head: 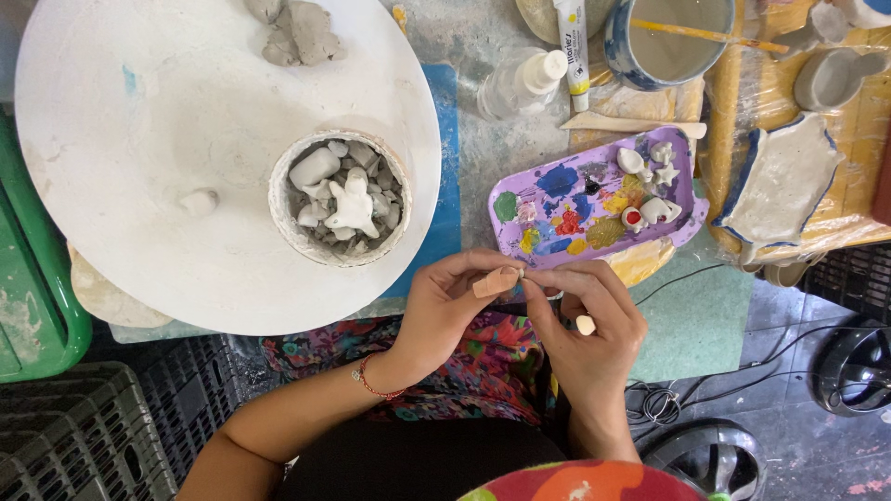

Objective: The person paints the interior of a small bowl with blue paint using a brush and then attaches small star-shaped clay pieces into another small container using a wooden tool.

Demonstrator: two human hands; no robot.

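Note:
My left hand (445,306) and my right hand (585,320) meet over my lap, just below the purple paint palette (520,199). Their fingertips pinch one tiny pale object (521,274) between them; it is too small to tell what it is. The palette holds dabs of several colours and a few small white clay figures (650,167). To the left, a round white bowl (278,199) full of grey and white clay pieces stands on a large white round board (139,139).
A clear squeeze bottle (520,82), a white tube (574,46) and a blue-rimmed cup with a brush (668,42) stand behind the palette. A blue-edged clay dish (784,181) lies at right. A green crate (28,288) is at left, cables (668,399) on the floor.

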